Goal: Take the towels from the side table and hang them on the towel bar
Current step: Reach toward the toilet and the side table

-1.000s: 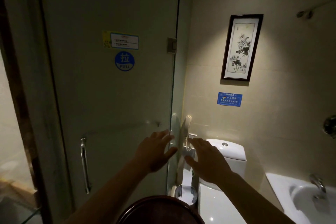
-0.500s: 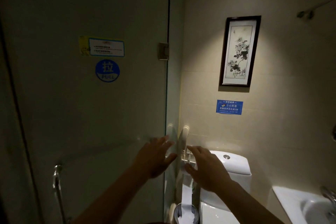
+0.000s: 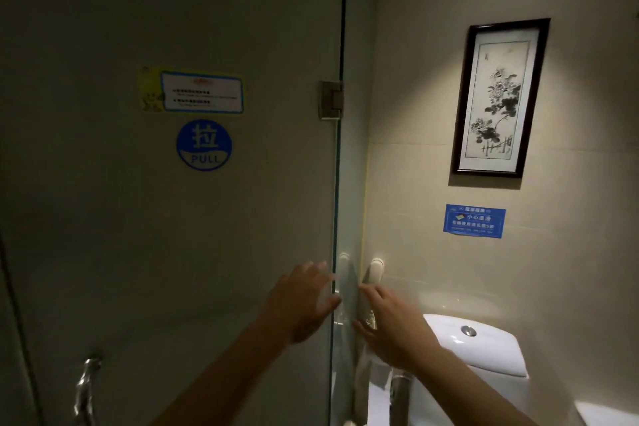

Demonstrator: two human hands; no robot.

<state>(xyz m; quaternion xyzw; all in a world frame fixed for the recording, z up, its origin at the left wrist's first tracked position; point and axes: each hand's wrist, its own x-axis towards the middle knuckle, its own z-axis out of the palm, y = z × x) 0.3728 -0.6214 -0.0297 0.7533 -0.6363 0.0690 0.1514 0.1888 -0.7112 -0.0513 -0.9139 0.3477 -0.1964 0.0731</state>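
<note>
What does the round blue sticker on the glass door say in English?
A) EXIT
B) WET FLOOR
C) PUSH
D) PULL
D: the round blue sticker on the glass door reads "PULL" in white under a Chinese character, just below a rectangular notice.
</note>
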